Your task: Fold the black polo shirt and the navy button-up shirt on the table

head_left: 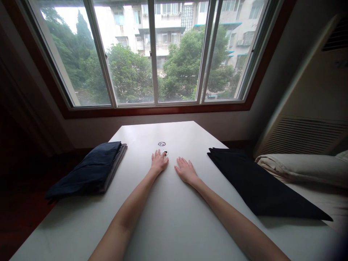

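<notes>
My left hand lies palm down on the white table, fingers spread. Its fingertips partly cover a small round marking with a dark spot. Just beyond them is a second round black-and-white marking. A short gap to the right, my right hand rests flat with its fingers apart, nothing held. On the left side of the table sits a stack of folded dark blue cloth with a grey-brown layer under it. Folded black cloth lies to the right.
A beige rolled or folded fabric lies past the table's right edge. Behind it stands a pale appliance with a slatted grille. Beyond the table's far end is a wall with a sliding window framed in reddish wood.
</notes>
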`<state>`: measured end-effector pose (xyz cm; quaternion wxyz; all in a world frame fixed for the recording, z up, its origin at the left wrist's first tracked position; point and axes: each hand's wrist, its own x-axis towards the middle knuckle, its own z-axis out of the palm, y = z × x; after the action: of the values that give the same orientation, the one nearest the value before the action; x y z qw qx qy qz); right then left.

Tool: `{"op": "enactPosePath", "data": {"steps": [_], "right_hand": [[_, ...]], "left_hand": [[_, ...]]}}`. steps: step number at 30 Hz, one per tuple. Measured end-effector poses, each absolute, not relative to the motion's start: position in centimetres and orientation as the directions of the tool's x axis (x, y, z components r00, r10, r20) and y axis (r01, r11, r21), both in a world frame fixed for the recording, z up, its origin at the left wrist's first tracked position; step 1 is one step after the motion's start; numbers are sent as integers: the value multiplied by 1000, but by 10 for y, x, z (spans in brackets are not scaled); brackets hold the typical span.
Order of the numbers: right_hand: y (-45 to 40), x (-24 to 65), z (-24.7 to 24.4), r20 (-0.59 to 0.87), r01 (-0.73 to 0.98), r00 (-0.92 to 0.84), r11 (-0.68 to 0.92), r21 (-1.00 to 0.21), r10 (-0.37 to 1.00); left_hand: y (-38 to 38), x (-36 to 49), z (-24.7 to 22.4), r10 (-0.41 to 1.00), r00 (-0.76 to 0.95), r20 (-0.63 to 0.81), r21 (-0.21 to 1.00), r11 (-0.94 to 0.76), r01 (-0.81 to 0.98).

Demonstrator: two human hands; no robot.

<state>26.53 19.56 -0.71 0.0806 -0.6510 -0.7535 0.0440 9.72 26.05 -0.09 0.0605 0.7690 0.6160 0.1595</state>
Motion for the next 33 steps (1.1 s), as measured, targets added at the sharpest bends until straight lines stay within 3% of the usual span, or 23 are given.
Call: {"op": "enactPosePath", "data": {"steps": [4, 11, 23, 26, 33], "right_hand": [[194, 265, -6, 75, 974, -143, 154, -169, 987], [175, 258, -3, 102, 972, -148, 164, -169, 984], [89, 248, 11, 125, 896, -373, 392, -211, 920], [69, 246, 13, 116, 859, -449, 464, -216, 886], [55, 247, 20, 177, 755, -570, 596, -272, 802]], "left_hand": [[241, 97, 0, 956, 237, 171, 285, -278, 917], [160, 83, 6, 860, 491, 141, 260, -511, 820], [23, 51, 35, 661, 750, 10, 322, -712, 624], [4, 48, 24, 614, 788, 45, 302, -761, 575], [-25, 54, -20, 537, 799, 269, 126, -843, 523]]}}
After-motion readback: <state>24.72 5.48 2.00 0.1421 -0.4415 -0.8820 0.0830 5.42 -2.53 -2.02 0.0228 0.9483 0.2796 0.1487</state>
